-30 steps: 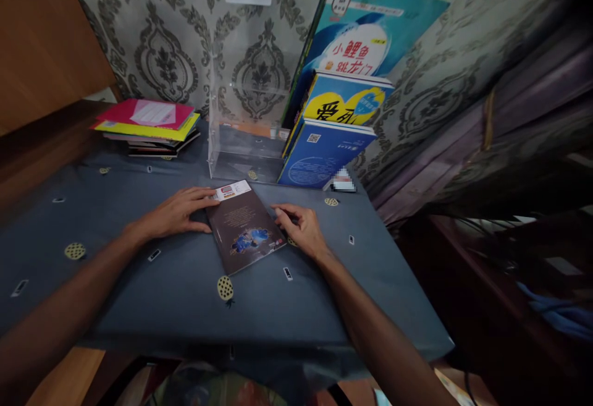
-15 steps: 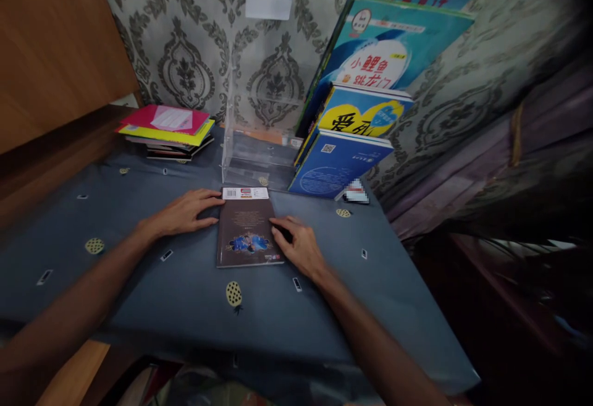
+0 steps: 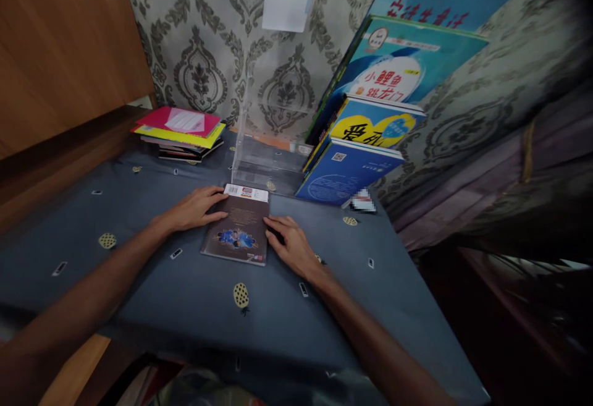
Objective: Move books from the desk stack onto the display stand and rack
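Note:
A brown book [image 3: 237, 217] lies flat on the table, back cover up, with a white barcode strip at its far end and a blue picture low on the cover. It sits slightly turned, its near end to the left. My left hand [image 3: 197, 209] rests at the book's upper left edge, fingers stretched out and the thumb apart, its tips touching the cover. At the right edge is my right hand [image 3: 291, 245], fingers extended with the tips against the book's side. Neither hand wraps around the book.
Behind the book stands a clear acrylic rack [image 3: 238, 146]. Several upright books, including a blue one [image 3: 347, 174], stand in a stepped row at the right. A stack of booklets [image 3: 180, 128] lies at the back left. Blue patterned cloth [image 3: 152, 288] covers the table.
The book has turned a little, its near end swinging left, and both hands have moved with it. The camera view has shifted, so the surroundings appear lower and further right.

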The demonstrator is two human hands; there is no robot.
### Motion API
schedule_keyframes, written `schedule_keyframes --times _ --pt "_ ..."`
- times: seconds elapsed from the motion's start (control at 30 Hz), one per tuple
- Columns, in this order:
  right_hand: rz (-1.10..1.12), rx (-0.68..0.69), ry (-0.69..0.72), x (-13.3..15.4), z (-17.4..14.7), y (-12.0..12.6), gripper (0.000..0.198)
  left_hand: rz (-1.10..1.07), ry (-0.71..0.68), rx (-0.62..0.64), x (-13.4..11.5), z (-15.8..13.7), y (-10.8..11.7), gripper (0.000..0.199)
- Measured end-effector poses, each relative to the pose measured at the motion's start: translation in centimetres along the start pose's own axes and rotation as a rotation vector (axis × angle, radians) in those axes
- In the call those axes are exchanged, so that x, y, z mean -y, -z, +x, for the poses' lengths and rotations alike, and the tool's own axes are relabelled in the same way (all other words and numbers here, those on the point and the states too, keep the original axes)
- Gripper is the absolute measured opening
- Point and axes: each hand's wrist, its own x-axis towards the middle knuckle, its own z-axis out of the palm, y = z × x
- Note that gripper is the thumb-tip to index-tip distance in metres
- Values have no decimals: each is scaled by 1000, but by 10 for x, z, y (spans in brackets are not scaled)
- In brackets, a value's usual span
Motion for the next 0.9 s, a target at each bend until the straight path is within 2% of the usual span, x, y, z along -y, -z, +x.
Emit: schedule_keyframes --times 0.17,0.33,0.5,0.63,0.77,0.9 --pt "-28 28 -14 -5 10 3 39 -6 14 -10 -4 1 -1 59" --pt "-102 -12 -17 3 29 1 35 -36 10 -27 -6 1 -5 59" --pt "-135 57 108 28 61 -18 38 -59 18 -58 -5 2 -10 56" --pt "-159 144 140 41 82 -36 45 -83 25 -75 -3 2 -12 57" --pt "-208 189 129 36 90 -39 45 -101 35 -83 -4 3 -11 58" --pt "-236 135 34 15 84 -26 44 -102 61 -66 -7 3 -9 58"
